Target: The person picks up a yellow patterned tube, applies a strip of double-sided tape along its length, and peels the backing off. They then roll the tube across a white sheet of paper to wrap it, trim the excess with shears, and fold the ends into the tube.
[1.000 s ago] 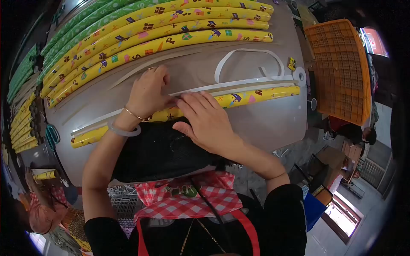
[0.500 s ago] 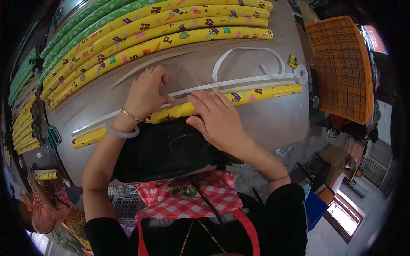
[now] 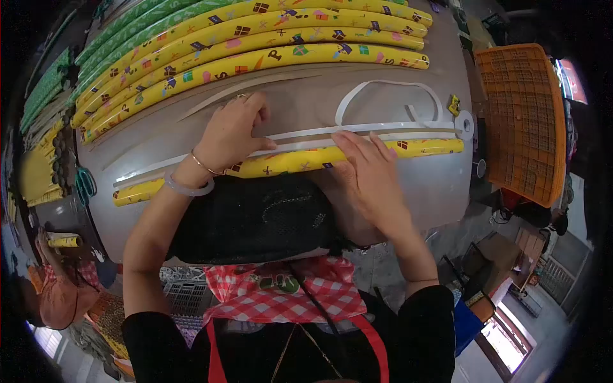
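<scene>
Yellow roll middle hidden under left hand; green rolls cut by edge.

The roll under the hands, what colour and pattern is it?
Yellow, printed with small multicoloured shapes and letters, seen in the head view: the roll.

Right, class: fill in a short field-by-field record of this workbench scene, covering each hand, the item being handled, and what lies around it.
Left hand: flat, palm down, pressing on the yellow roll and the white strip
Right hand: fingers spread, pressing on the same roll
Yellow roll: patterned, lying across the grey table
White strip: runs along the roll's far edge
Finished rolls: yellow, stacked at the far side
Tape roll: at the strip's right end
Orange crate: right of the table
</scene>
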Demonstrator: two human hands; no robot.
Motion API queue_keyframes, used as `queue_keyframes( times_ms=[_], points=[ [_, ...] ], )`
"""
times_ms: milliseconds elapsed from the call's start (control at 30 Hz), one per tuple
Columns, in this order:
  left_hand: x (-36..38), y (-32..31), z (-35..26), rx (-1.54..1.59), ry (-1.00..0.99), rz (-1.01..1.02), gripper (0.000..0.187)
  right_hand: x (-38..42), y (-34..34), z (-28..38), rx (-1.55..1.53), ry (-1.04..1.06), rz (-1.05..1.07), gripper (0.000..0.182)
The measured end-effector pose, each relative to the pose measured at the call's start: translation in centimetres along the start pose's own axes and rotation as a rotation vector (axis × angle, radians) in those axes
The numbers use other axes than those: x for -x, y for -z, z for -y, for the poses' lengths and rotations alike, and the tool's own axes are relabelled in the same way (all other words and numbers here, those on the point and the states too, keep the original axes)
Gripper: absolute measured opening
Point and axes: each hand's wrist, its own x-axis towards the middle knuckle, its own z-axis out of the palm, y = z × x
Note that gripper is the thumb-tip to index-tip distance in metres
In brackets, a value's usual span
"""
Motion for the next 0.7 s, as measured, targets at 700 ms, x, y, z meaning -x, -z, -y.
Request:
queue_keyframes(
  times_ms=[700],
  points=[
    [3.4,2.9,1.2,0.266,-0.126,-0.141,0.027,-0.1,-0.3,0.7,0.067,-0.041,0.017,0.04]
  ],
)
